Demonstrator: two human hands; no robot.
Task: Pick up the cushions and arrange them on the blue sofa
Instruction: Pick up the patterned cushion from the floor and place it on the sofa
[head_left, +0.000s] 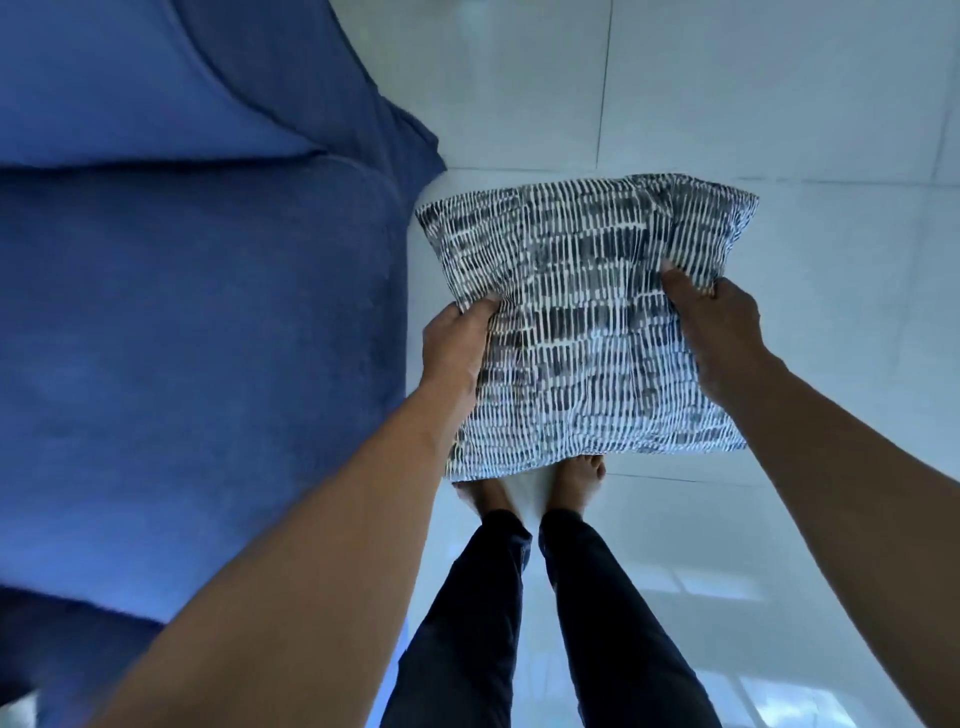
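Observation:
A square cushion (582, 332) with a dark grey and white dashed pattern hangs in the air above the floor, right of the blue sofa (197, 322). My left hand (454, 348) grips its left edge and my right hand (719, 332) grips its right edge, thumbs on top. The cushion is held flat and slightly crumpled, just off the sofa's seat edge. The sofa fills the left side of the view, with a seat cushion and a backrest fold above it.
White tiled floor (779, 104) spreads to the right and ahead. My bare feet (576, 483) and dark trouser legs stand below the cushion, close to the sofa's edge.

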